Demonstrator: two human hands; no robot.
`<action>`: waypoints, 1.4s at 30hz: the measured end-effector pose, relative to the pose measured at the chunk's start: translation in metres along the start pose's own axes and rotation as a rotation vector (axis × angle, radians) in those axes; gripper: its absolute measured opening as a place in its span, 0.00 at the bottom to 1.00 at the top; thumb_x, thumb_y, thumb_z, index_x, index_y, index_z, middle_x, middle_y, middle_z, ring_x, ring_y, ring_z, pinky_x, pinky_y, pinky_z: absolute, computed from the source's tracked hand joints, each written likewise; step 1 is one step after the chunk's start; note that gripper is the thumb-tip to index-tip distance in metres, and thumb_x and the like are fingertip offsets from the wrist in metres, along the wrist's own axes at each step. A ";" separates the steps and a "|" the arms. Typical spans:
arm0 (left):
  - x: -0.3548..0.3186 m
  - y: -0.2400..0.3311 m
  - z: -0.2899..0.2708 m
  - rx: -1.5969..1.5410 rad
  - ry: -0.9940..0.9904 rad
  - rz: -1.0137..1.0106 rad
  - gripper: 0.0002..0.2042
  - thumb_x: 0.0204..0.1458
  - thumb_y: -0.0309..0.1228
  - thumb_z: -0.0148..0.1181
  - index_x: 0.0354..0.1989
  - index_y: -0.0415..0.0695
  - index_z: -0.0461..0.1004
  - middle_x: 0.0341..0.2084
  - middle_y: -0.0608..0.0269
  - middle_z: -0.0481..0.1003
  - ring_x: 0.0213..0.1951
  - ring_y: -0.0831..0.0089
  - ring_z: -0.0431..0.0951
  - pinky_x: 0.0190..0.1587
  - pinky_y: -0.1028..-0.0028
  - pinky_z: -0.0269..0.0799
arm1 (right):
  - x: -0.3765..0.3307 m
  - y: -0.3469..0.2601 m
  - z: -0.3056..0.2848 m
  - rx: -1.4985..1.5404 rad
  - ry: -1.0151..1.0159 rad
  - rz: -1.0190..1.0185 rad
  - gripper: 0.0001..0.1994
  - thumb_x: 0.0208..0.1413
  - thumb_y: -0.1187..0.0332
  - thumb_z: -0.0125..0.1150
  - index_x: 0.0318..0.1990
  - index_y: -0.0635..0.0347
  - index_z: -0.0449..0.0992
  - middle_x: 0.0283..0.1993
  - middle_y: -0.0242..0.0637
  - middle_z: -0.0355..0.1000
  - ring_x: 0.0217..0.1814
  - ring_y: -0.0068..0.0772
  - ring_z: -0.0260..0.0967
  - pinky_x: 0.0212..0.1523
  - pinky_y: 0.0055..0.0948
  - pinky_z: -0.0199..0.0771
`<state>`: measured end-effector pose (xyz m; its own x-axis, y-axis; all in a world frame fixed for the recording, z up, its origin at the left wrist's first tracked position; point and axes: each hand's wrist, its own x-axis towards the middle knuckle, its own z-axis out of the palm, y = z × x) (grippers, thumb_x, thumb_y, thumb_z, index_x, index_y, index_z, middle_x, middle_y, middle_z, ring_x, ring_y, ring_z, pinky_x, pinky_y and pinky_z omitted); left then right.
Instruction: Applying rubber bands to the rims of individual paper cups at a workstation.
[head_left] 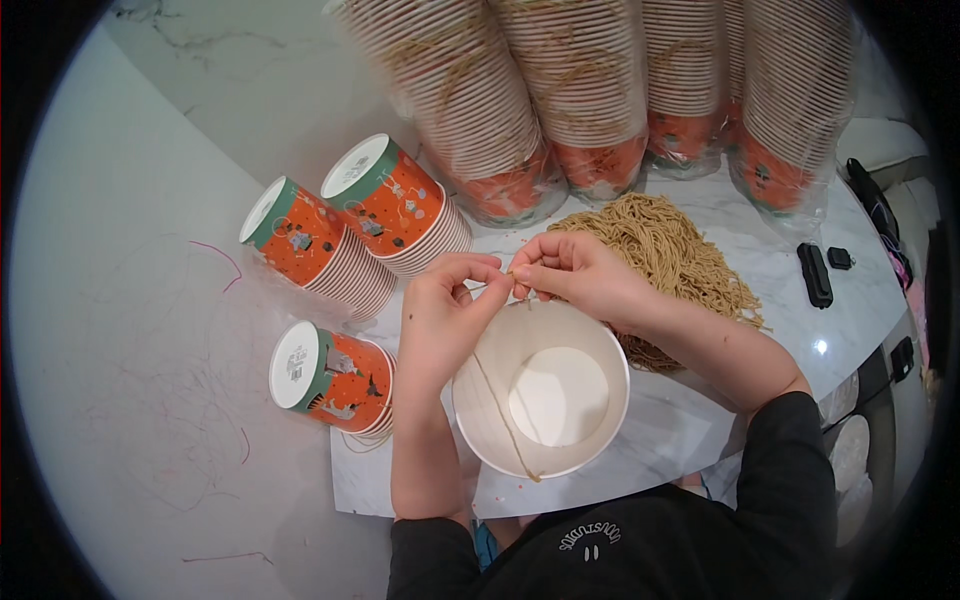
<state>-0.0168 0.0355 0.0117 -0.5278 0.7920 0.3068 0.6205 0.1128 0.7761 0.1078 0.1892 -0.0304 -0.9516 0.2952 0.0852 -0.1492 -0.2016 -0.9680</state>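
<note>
A white paper bucket (560,325) stands open end up in front of me, its inside showing. A thin tan cord (500,407) runs down across its left inner side to a knot at the near rim. Above the far rim, my left hand (448,310) pinches the cord between thumb and fingers. Right beside it, my right hand (585,275) is closed in a pinch on the cord too, fingertips almost touching the left ones. How the cord lies between the fingertips is too small to make out. A heap of tan cords (680,250) lies beyond my right forearm.
Tall bagged stacks of paper buckets (600,90) line the back of the marble-patterned table (670,430). On the left, upside-down orange and green buckets stand in stacks (400,205), with another small stack (350,380) nearer me. A small black device (815,275) lies at the right.
</note>
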 end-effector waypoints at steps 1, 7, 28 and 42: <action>0.001 -0.001 0.000 -0.079 -0.008 -0.041 0.06 0.52 0.27 0.70 0.34 0.36 0.84 0.40 0.63 0.83 0.22 0.88 0.63 0.25 0.82 0.61 | 0.000 0.001 0.000 0.000 0.000 0.000 0.08 0.67 0.68 0.61 0.45 0.64 0.78 0.36 0.28 0.79 0.34 0.13 0.70 0.35 0.17 0.70; 0.005 -0.002 -0.004 -0.442 -0.180 -0.163 0.06 0.58 0.27 0.67 0.37 0.36 0.83 0.39 0.64 0.82 0.34 0.86 0.74 0.40 0.84 0.68 | 0.000 0.002 0.000 -0.110 -0.018 -0.142 0.06 0.65 0.72 0.61 0.45 0.67 0.78 0.36 0.31 0.79 0.37 0.14 0.73 0.40 0.18 0.74; -0.011 0.030 -0.011 -0.546 -0.031 -0.029 0.16 0.55 0.18 0.59 0.52 0.39 0.68 0.53 0.52 0.75 0.25 0.83 0.71 0.33 0.80 0.70 | -0.007 -0.006 0.005 -0.532 -0.019 -0.515 0.05 0.55 0.71 0.68 0.38 0.61 0.82 0.28 0.30 0.75 0.30 0.22 0.71 0.34 0.27 0.72; -0.062 0.068 -0.044 -0.939 0.062 0.171 0.11 0.49 0.13 0.58 0.32 0.43 0.65 0.45 0.55 0.71 0.24 0.89 0.65 0.27 0.86 0.60 | -0.015 -0.016 0.001 -1.121 -0.395 0.006 0.16 0.66 0.57 0.57 0.42 0.64 0.79 0.31 0.40 0.77 0.32 0.40 0.78 0.35 0.37 0.76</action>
<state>0.0325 -0.0321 0.0699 -0.5192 0.7170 0.4651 -0.0119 -0.5502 0.8349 0.1245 0.1872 -0.0165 -0.9977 -0.0512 -0.0437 -0.0133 0.7856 -0.6186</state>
